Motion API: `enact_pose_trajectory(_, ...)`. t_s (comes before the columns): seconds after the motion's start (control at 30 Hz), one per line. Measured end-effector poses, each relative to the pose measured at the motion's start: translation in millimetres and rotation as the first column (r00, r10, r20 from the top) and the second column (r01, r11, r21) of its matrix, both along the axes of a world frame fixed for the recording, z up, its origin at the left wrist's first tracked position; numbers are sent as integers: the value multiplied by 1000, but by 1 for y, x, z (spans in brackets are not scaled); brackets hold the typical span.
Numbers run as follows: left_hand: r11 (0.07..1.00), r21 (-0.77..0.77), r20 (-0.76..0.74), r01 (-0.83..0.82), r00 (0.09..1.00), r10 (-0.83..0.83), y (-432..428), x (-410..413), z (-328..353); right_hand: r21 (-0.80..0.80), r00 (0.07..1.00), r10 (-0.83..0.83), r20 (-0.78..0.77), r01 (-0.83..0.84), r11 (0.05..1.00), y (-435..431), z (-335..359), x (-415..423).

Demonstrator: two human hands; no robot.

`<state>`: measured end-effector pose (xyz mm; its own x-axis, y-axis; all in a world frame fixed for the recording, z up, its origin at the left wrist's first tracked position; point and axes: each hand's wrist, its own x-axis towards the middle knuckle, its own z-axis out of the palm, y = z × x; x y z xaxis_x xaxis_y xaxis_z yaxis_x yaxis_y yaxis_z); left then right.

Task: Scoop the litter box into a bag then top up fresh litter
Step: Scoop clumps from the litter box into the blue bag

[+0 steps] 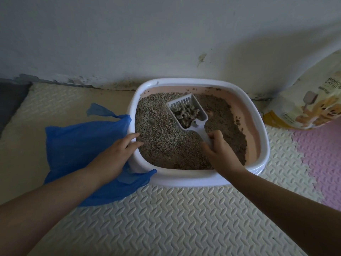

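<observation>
Holding clump-laden white plastic scoop [186, 112] level in right hand [219, 150]; bracing white-rimmed litter box [184, 179] with relaxed left hand [114, 154].

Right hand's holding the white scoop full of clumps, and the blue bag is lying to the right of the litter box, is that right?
No. The head view shows the crumpled blue plastic bag left of the white-rimmed pink litter box, not right. The right hand does hold the white slotted plastic scoop with grey clumps.

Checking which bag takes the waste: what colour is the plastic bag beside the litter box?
Blue. The plastic bag lies left of the litter box, clearest in the head view.
</observation>
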<state>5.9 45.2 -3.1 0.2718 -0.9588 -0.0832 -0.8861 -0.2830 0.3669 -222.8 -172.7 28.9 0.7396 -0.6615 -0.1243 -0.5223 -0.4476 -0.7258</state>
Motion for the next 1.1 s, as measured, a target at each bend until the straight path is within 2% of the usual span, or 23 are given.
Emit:
enact_pose_trajectory(0.37,1000,2,-5,-11,1000,11,0,-2,3,28,998,-46,43,45,999,-2,-3,1)
enact_pose_trajectory(0.8,1000,7,-6,-9,1000,9,0,0,1,-52,999,6,43,-3,999,-9,-2,1)
enact_pose_trajectory(1.1,1000,16,-13,-11,1000,11,0,0,0,-40,1000,17,20,-16,999,-5,-10,0)
